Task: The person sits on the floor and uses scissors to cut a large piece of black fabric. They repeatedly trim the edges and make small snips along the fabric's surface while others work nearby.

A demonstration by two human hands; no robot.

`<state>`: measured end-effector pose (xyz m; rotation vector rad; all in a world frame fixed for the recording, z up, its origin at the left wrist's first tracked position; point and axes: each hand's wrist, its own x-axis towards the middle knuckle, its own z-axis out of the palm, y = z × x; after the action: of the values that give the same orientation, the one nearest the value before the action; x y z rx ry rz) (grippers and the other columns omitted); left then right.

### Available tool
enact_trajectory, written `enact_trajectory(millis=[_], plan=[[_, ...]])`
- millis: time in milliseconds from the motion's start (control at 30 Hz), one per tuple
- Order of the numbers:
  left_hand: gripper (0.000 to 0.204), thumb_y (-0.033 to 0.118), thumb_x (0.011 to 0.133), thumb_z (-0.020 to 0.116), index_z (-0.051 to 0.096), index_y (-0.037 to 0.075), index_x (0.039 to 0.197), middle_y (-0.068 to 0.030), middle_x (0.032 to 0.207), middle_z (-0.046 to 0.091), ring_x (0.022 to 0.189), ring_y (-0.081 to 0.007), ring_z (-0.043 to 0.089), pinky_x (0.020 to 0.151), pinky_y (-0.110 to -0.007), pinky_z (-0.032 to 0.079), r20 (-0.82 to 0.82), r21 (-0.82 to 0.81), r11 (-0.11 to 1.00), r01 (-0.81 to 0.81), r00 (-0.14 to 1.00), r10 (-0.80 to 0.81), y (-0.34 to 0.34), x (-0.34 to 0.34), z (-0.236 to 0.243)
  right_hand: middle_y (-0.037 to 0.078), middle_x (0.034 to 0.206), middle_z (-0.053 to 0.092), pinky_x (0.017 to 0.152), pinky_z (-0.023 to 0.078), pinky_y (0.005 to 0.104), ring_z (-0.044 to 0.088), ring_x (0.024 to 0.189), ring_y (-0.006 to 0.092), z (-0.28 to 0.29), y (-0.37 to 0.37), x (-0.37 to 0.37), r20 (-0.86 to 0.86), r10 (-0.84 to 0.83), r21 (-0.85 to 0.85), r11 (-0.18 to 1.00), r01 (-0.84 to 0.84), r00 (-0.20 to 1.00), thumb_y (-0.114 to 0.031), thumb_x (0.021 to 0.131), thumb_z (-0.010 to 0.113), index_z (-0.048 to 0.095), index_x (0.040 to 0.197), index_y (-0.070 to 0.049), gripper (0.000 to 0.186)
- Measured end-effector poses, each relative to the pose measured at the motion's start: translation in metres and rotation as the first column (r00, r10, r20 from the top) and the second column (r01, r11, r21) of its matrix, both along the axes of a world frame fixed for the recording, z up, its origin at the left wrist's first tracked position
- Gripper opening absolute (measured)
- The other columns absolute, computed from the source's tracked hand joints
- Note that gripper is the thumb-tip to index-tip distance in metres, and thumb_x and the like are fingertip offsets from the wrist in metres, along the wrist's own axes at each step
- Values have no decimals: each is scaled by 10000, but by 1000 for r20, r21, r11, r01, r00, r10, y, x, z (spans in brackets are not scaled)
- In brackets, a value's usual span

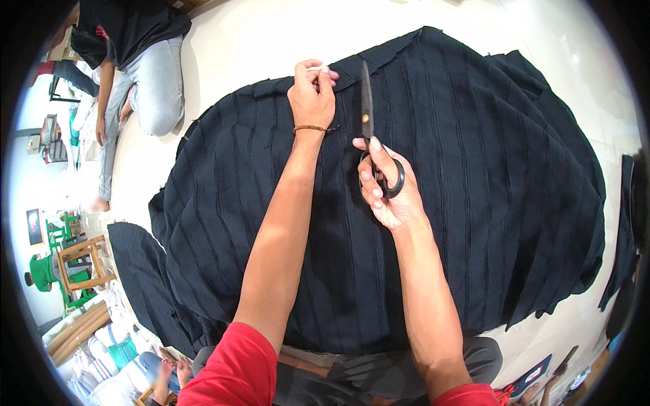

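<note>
Scissors (367, 108) point across black cloth (447, 149), right hand (399, 193) clasping handles, seemingly for control, left hand (312, 101) pinching a white sliver (315, 68) by the cloth's edge.

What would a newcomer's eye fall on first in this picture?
First, the large dark striped cloth spread across the middle of the pale floor. Over it, the right hand holds black-handled scissors, blades pointing toward the cloth's far edge. To their left, the left hand, a bracelet at its wrist, pinches a small white piece.
</note>
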<state>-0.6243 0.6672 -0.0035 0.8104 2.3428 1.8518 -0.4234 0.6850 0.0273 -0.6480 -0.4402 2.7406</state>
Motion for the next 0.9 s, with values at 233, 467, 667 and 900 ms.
enact_trajectory(millis=[233,467,667,900], plan=[[251,124,782,759,766,107,1032,-99,1092,743,1072,-269,683,951,-400,524,-569,-253,967,43,801,-184,-5,-7,-6,74,669,618,340,392,208,483,412,69,-17,-4,13,-131,-17,56,998,25,991,-316,1003,646,580,1221,43,425],[147,141,844,760,767,52,961,-113,974,754,935,-293,703,872,-381,531,-445,-173,985,-17,894,-63,1,-11,-14,81,692,619,354,402,226,478,424,82,-24,-3,16,-221,-36,16,999,41,975,-317,1012,629,553,1270,65,467],[222,229,912,725,759,38,1019,-179,1018,742,981,-298,710,886,-378,537,-318,-212,976,-51,948,-20,1,-9,-7,86,694,623,353,397,224,477,423,81,-21,-3,16,-195,-18,15,1000,22,981,-310,1009,635,546,1273,72,473],[303,319,937,694,763,53,1065,-182,1091,745,1073,-286,702,951,-370,511,-207,-248,968,-26,978,-26,-1,-10,-5,90,687,624,354,400,223,476,424,81,-22,-4,16,-198,-30,26,999,36,980,-308,1006,640,545,1270,77,476]])
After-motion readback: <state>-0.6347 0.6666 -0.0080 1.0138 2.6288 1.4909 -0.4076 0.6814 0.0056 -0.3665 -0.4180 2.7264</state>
